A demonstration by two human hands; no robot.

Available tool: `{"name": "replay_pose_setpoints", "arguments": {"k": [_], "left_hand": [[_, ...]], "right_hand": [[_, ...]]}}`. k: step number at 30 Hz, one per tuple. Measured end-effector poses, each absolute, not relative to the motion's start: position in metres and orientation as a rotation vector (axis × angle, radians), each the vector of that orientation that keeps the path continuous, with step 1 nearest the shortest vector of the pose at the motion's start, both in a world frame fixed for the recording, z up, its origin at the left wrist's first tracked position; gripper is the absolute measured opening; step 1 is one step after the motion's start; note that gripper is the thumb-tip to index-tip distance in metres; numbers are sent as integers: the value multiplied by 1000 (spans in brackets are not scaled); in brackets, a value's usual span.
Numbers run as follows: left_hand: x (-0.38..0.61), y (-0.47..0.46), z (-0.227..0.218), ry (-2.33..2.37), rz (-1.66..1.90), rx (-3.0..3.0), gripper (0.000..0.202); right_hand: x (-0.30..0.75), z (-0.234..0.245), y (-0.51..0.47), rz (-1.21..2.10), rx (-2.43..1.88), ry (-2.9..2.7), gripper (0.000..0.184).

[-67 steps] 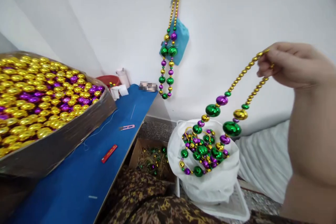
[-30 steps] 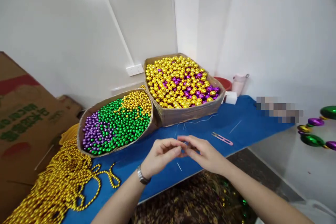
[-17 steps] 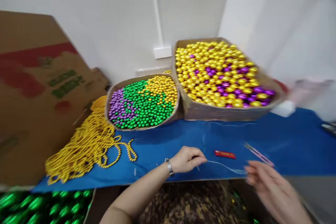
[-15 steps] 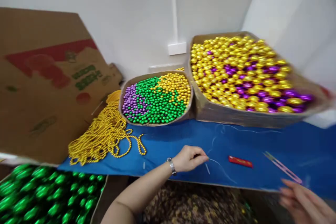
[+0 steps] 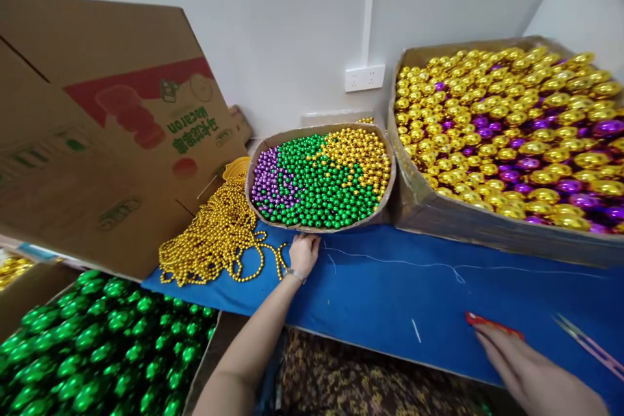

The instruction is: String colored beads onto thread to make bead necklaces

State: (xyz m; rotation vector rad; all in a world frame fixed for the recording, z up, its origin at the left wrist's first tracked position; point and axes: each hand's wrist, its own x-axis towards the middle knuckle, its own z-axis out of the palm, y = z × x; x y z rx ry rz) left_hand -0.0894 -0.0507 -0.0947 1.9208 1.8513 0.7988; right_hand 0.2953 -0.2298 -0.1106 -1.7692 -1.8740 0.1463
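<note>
My left hand point(image 5: 305, 253) is closed at the front of the bead-filled bag, its fingertips partly hidden. A thin white thread point(image 5: 390, 261) runs rightward from it over the blue cloth. Just left of that hand lies the loose end of a heap of gold bead strands point(image 5: 214, 234). My right hand point(image 5: 531, 364) lies with outstretched fingers over a small flat red thing point(image 5: 497, 324), touching it and hiding part of it. To the right rest pink-handled tweezers point(image 5: 589, 344). A short white stick-like piece point(image 5: 416, 331) lies between my hands.
An open container of purple, green and gold beads point(image 5: 322, 188) stands at the back. Beside it, a large box holds gold and purple beads point(image 5: 507, 136). A cardboard box point(image 5: 121, 117) rises at left, above a carton of green beads point(image 5: 112, 344). Blue cloth point(image 5: 370, 299) covers the table.
My left hand has moved left and away from me, up to the gold strand's end. My right hand has moved left from beside the tweezers onto the red thing. The view has shifted left.
</note>
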Motion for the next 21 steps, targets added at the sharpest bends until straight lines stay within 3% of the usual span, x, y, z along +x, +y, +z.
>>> {"name": "replay_pose_setpoints", "arguments": {"k": [4, 12, 21], "left_hand": [[-96, -56, -87, 1815, 770, 2016, 22], [-94, -128, -85, 1551, 935, 2156, 18], [-108, -146, -87, 1622, 1135, 1695, 21]], "right_hand": [[246, -99, -198, -8, -1641, -2243, 33], [100, -76, -74, 262, -1374, -2581, 33], [21, -99, -18, 342, -1230, -2702, 25]]}}
